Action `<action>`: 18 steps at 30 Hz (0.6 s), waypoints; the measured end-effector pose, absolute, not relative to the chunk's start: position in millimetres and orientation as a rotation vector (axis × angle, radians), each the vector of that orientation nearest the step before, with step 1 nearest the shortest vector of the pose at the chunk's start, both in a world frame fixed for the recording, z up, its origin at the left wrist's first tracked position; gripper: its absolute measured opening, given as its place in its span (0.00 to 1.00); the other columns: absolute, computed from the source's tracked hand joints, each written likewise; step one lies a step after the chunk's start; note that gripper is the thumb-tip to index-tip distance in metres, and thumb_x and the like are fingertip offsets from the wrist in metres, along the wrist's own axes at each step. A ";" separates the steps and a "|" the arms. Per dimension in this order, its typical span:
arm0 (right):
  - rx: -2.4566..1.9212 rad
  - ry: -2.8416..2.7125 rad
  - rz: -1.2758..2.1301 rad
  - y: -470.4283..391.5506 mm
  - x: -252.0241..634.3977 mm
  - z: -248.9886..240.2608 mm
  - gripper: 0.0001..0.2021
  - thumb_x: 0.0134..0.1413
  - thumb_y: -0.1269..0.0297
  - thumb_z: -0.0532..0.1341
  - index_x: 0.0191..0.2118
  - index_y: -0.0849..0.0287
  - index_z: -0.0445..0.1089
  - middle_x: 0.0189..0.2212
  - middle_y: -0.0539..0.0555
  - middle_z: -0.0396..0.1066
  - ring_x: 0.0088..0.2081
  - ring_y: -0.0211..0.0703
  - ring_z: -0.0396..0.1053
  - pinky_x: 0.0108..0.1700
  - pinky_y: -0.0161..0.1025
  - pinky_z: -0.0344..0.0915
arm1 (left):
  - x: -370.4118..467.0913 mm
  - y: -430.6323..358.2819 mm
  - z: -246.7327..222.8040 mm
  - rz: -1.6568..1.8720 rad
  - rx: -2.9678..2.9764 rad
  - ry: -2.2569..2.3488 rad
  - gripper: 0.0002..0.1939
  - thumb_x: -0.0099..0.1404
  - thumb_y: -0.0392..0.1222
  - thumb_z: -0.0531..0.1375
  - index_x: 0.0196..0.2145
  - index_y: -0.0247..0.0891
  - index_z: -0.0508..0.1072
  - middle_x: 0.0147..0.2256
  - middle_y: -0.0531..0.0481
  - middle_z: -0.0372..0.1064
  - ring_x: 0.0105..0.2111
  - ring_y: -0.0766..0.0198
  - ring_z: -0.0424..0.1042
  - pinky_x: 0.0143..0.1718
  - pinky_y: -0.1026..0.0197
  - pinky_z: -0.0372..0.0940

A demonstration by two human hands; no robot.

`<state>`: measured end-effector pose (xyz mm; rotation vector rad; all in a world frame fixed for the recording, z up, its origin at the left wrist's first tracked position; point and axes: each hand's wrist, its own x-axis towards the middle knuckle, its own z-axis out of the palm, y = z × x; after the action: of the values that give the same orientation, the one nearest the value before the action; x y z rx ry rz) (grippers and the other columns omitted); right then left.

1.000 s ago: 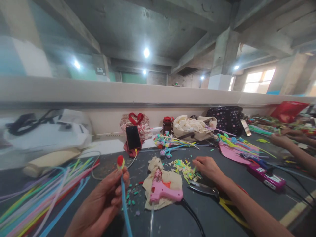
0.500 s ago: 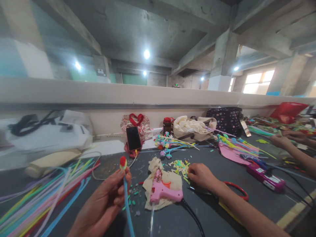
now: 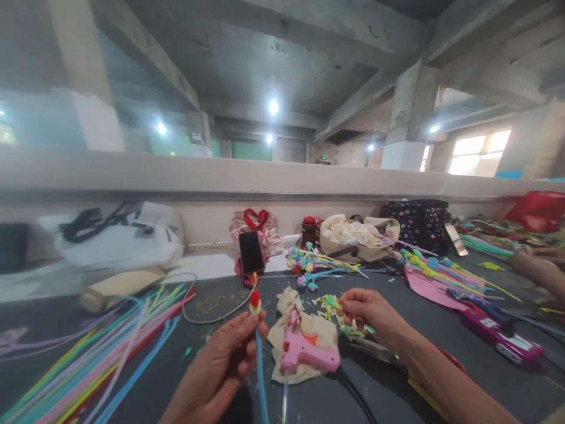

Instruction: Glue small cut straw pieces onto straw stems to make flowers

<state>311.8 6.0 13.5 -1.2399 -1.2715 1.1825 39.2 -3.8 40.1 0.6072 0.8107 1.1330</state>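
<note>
My left hand (image 3: 220,362) pinches a blue pipe-cleaner stem (image 3: 261,377) upright, just below its small red and yellow flower head (image 3: 255,298). At the right, my right hand (image 3: 375,315) is over a pile of short yellow and green pipe-cleaner pieces (image 3: 329,304). Its thumb and fingertips are pressed together; whether a piece is between them is too small to tell. Between the hands a pink glue gun (image 3: 311,353) rests on a crumpled beige cloth (image 3: 329,327), a clear glue stick (image 3: 285,397) protruding from its back. Scissors (image 3: 379,351) lie partly hidden under my right forearm.
Long coloured pipe cleaners (image 3: 110,359) lie at left. Behind are a phone (image 3: 251,253), finished flower stems (image 3: 309,265), a red-lidded bottle (image 3: 308,232) and a cloth bag (image 3: 353,235). A purple power strip (image 3: 501,335) and another person's hands (image 3: 536,268) are at right.
The view has swung left, so things sit further right. My right hand has lifted slightly from the pile, its fingers now showing more. My left hand still holds the flower stem.
</note>
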 end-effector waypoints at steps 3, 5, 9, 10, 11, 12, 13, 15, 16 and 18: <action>-1.164 -1.208 1.258 4.0 292.9 21.6 0.12 0.34 0.61 0.66 0.27 0.63 0.69 0.17 0.46 0.67 0.18 0.31 0.63 0.17 0.26 0.52 | 43.6 -4.9 35.4 1.019 0.649 0.752 0.09 0.44 0.36 0.66 0.23 0.31 0.70 0.19 0.53 0.66 0.12 0.79 0.57 0.10 0.77 0.50; -1.090 -1.183 1.326 1.5 275.7 27.0 0.11 0.33 0.63 0.67 0.26 0.63 0.69 0.17 0.47 0.67 0.17 0.30 0.63 0.16 0.26 0.52 | 46.4 -5.1 32.1 0.984 0.670 0.726 0.10 0.43 0.37 0.66 0.21 0.31 0.69 0.17 0.54 0.64 0.12 0.80 0.56 0.10 0.77 0.49; -0.951 -1.220 1.399 -2.6 235.2 34.3 0.11 0.36 0.63 0.66 0.26 0.63 0.66 0.19 0.49 0.69 0.17 0.30 0.63 0.15 0.25 0.52 | 49.5 -4.1 28.2 0.971 0.681 0.739 0.10 0.44 0.39 0.66 0.20 0.31 0.69 0.15 0.55 0.62 0.11 0.79 0.56 0.10 0.76 0.48; -0.939 -1.240 1.388 -2.7 225.4 34.7 0.11 0.36 0.63 0.66 0.25 0.64 0.66 0.17 0.48 0.68 0.16 0.29 0.61 0.15 0.25 0.51 | 49.7 -3.7 27.9 0.970 0.705 0.737 0.10 0.45 0.40 0.65 0.20 0.31 0.69 0.14 0.56 0.61 0.11 0.79 0.56 0.10 0.76 0.48; -0.939 -1.261 1.369 -2.6 216.2 34.6 0.11 0.36 0.62 0.66 0.24 0.64 0.66 0.15 0.47 0.66 0.15 0.28 0.59 0.15 0.25 0.50 | 49.6 -3.4 27.7 0.974 0.724 0.742 0.11 0.45 0.41 0.65 0.20 0.31 0.69 0.13 0.56 0.61 0.11 0.79 0.55 0.10 0.76 0.47; -0.944 -1.278 1.345 -2.1 207.7 34.0 0.11 0.37 0.62 0.65 0.23 0.63 0.66 0.14 0.46 0.65 0.14 0.28 0.58 0.14 0.25 0.49 | 49.3 -3.1 27.6 0.981 0.742 0.744 0.11 0.46 0.42 0.64 0.20 0.30 0.69 0.13 0.56 0.60 0.11 0.79 0.55 0.10 0.76 0.47; -0.953 -1.290 1.321 -1.5 200.2 33.1 0.11 0.37 0.61 0.65 0.23 0.63 0.66 0.13 0.45 0.64 0.13 0.27 0.57 0.14 0.25 0.48 | 49.0 -3.0 27.5 0.994 0.754 0.747 0.11 0.46 0.43 0.64 0.20 0.30 0.69 0.13 0.56 0.60 0.11 0.79 0.54 0.11 0.76 0.47; -0.969 -1.298 1.287 -0.2 188.6 30.9 0.12 0.38 0.59 0.64 0.23 0.63 0.65 0.14 0.46 0.65 0.13 0.27 0.55 0.14 0.26 0.47 | 48.2 -3.1 27.4 1.033 0.759 0.747 0.11 0.46 0.42 0.64 0.21 0.30 0.70 0.14 0.56 0.60 0.12 0.80 0.55 0.11 0.76 0.47; -0.976 -1.296 1.275 0.3 184.5 29.9 0.12 0.38 0.58 0.64 0.22 0.63 0.65 0.14 0.46 0.65 0.13 0.27 0.54 0.15 0.26 0.46 | 47.8 -3.2 27.2 1.051 0.757 0.743 0.11 0.46 0.42 0.65 0.22 0.31 0.70 0.15 0.56 0.61 0.12 0.80 0.55 0.12 0.76 0.48; -0.977 -1.295 1.255 1.0 180.0 28.0 0.13 0.38 0.57 0.64 0.21 0.63 0.65 0.13 0.44 0.62 0.13 0.26 0.52 0.15 0.27 0.45 | 47.3 -3.4 26.7 1.062 0.753 0.731 0.10 0.45 0.40 0.65 0.22 0.31 0.70 0.15 0.57 0.61 0.13 0.79 0.55 0.12 0.76 0.48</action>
<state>180.0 1.0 28.0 -0.9768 -1.2953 1.2549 47.3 -3.4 26.7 0.7534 0.7312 1.0623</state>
